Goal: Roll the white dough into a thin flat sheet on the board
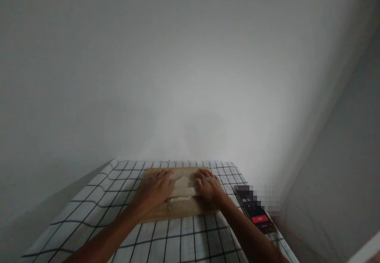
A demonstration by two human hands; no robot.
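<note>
Flattened pale dough (pixel 182 182) lies on a wooden board (pixel 160 214). Across it runs a whitish bar (pixel 183 192), perhaps a rolling pin or a fold of the dough; the dim light does not settle which. My left hand (pixel 158 185) rests palm down at the left of the dough, fingers stretched forward and slightly apart. On the right side, my right hand (pixel 208 184) lies palm down too, its fingers spread and a little bent. Both palms cover the ends of the bar, so whatever is under them is hidden.
A white cloth with dark grid lines (pixel 175 241) covers the table. To the right of my right forearm lies a phone (pixel 255 209) showing a timer and a red button. A grey wall (pixel 178 77) stands behind the table, and another surface (pixel 335 176) rises on the right.
</note>
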